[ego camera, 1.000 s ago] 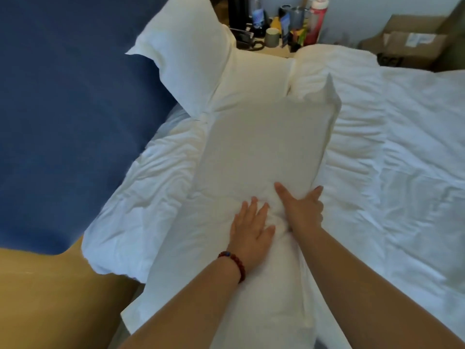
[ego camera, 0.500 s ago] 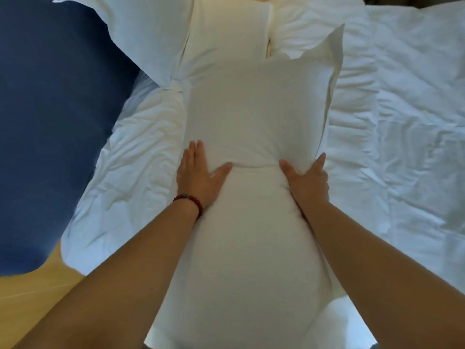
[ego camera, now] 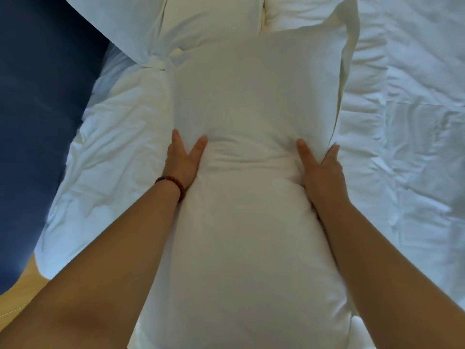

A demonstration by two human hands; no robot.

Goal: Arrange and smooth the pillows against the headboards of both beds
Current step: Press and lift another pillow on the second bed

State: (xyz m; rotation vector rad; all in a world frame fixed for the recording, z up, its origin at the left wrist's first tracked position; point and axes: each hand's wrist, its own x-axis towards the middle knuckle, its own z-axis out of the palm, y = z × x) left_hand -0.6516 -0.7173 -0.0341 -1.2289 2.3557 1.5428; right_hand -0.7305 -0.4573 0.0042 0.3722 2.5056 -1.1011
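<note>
A long white pillow (ego camera: 254, 102) lies lengthwise down the middle of the white bed, running from my body toward the far end. My left hand (ego camera: 182, 161), a red bead bracelet at its wrist, grips the pillow's left side, thumb on top. On the right side my right hand (ego camera: 320, 168) clasps it the same way, fingers wrapped round the edge. The pillow is pinched in at its waist between the two hands. A second white pillow (ego camera: 120, 23) leans against the blue headboard (ego camera: 37, 109) at the upper left.
A crumpled white duvet (ego camera: 407, 137) covers the bed on both sides of the pillow. The blue padded headboard runs along the left edge. A strip of light wooden surface (ego camera: 22, 290) shows at the lower left corner.
My hands have moved apart from the pillow's middle to its two sides and squeezed in. The view has tilted down, so the nightstand clutter at the top has left the frame.
</note>
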